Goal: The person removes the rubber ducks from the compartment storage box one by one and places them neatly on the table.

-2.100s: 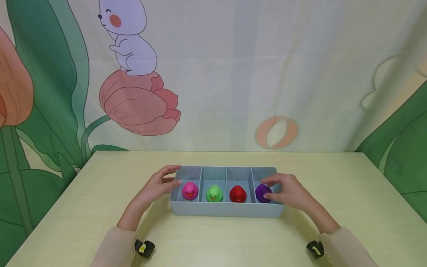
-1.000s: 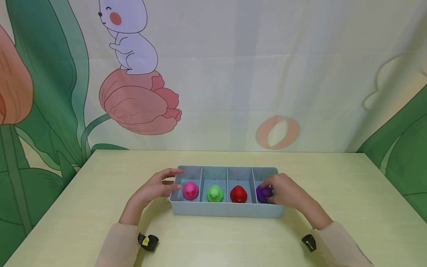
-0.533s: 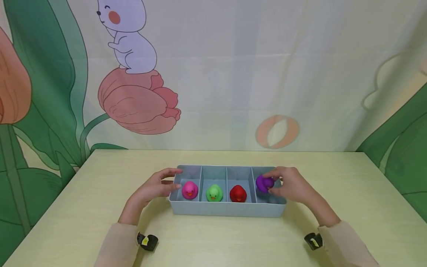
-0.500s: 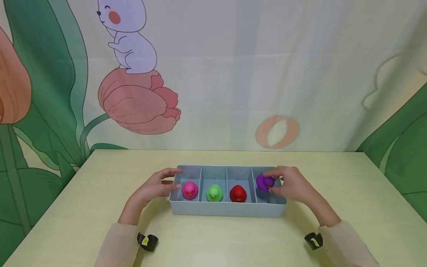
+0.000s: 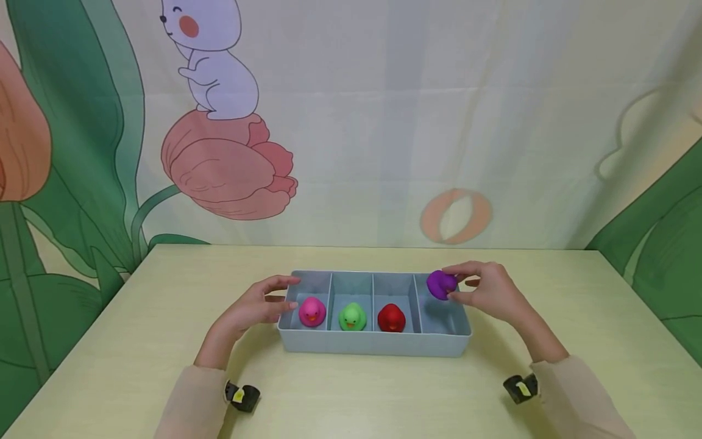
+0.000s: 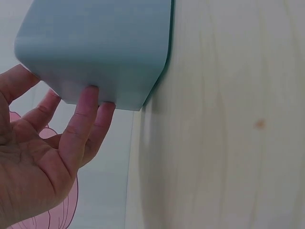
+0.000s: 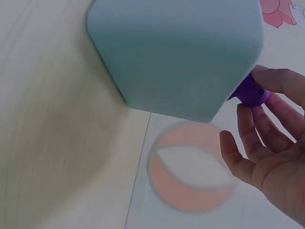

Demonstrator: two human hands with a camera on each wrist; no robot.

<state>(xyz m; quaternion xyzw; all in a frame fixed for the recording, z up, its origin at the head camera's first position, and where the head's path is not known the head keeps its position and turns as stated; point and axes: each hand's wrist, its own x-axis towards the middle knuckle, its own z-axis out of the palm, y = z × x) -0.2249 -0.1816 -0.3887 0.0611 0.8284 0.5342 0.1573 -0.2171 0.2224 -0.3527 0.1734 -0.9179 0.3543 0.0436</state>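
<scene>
A blue-grey box [image 5: 373, 343] with a row of compartments stands on the table. My left hand [image 5: 251, 312] holds its left end, thumb and index finger over the rim, other fingers against the end wall [image 6: 71, 81]. A pink duck [image 5: 312, 313], a green duck [image 5: 353, 317] and a red duck [image 5: 392, 319] sit in separate compartments, left to right. Between thumb and fingers, my right hand [image 5: 493, 291] pinches a purple duck [image 5: 440, 285], raised over the back of the rightmost compartment. The right wrist view shows this purple duck [image 7: 255, 94] partly hidden behind the box's end.
The pale wooden table [image 5: 373, 396] extends around the box on all sides. Behind its back edge hangs a printed curtain [image 5: 351, 122] with flowers and a white animal. Black wrist cameras [image 5: 243, 397] sit at both cuffs.
My right hand has gripped the purple duck in the rightmost compartment and lifted it up toward the back right. The left hand stays at the box's end; the other ducks have not moved.
</scene>
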